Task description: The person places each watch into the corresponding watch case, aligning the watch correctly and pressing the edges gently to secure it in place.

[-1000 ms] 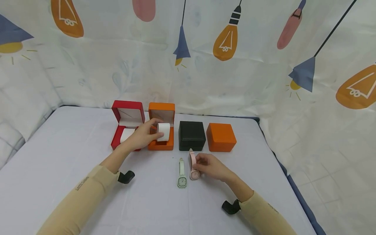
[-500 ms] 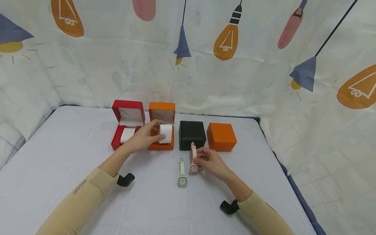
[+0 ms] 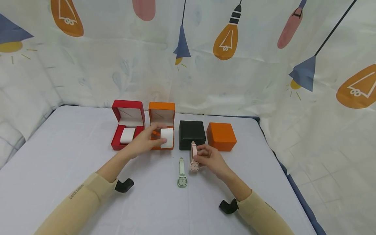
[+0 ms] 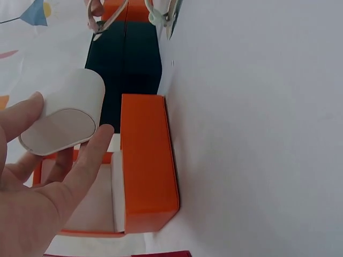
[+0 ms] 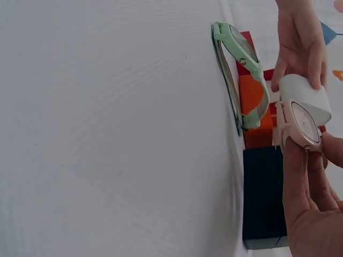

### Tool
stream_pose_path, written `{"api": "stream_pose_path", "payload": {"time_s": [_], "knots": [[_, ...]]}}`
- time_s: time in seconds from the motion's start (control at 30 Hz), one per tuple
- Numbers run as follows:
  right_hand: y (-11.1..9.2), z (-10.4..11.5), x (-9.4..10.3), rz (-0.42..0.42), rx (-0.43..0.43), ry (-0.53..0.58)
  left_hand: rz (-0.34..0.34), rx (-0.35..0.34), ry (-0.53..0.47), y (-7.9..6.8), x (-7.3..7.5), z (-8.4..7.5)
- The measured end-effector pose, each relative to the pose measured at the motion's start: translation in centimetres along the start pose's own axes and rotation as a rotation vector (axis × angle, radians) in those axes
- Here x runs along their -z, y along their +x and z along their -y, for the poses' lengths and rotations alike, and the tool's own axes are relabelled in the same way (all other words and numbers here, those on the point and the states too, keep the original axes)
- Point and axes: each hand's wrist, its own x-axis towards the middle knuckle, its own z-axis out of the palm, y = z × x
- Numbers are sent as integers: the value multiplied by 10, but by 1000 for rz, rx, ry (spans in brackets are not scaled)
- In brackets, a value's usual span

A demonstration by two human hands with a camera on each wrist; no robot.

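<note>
My left hand (image 3: pixel 144 142) pinches a white watch cushion (image 3: pixel 167 138) between thumb and fingers, over the front of the open orange watch box (image 3: pixel 162 106). In the left wrist view the cushion (image 4: pixel 80 99) is tilted, its flat oval end toward the camera, and the box's lower part (image 4: pixel 146 166) holds no cushion. A pink watch (image 3: pixel 194 165) is in my right hand (image 3: pixel 213 160), held before the black box (image 3: pixel 192 135). The right wrist view shows its dial (image 5: pixel 305 122) between thumb and fingers. Left of it, a pale green watch (image 3: pixel 182 180) lies on the table.
An open red watch box (image 3: pixel 118 136) with a white cushion (image 3: pixel 127 135) in it stands at the left. A closed orange box (image 3: pixel 221 137) is right of the black one. A patterned curtain (image 3: pixel 199 85) hangs behind the white table (image 3: pixel 152 202).
My left hand has brought the cushion slightly right and nearer to me. The pink watch has moved away from me, toward the black box, in my right hand. The green watch stays put.
</note>
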Motion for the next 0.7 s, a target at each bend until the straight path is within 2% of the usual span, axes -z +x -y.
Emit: {"api": "stream_pose_path", "payload": {"time_s": [0.23,0.47,0.7], "knots": [[0,1,0,-8,0,27,16,32,-59,-7,-8,-1],[0,2,0,-8,27,39,44,33,-170,-14,-17,-2],[3,3,-2,-18,48,60,62,43,-193,-18,-25,-5]]}}
